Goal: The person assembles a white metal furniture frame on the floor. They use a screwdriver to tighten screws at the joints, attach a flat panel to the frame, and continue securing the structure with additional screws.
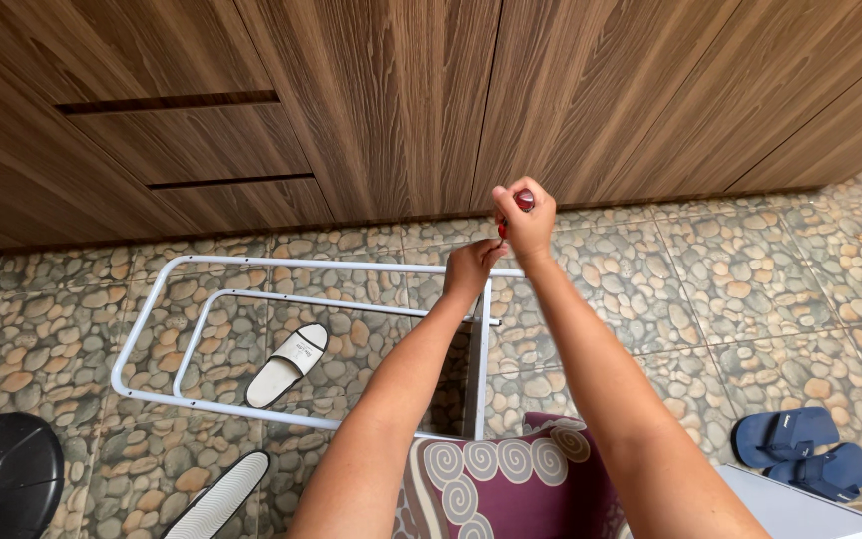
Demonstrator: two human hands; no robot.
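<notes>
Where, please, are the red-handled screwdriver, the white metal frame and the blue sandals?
red-handled screwdriver (523, 201), head view, on the red handle end showing in the right hand.
white metal frame (281, 264), head view, on its top tube.
blue sandals (785, 433), head view, on the nearer sandal's strap.

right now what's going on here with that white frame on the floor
A person is working on a white metal tube frame lying on the pebble-pattern floor. The right hand grips a red-handled screwdriver held upright over the frame's joint, while the left hand steadies that joint. A white slipper lies inside the frame.
</notes>
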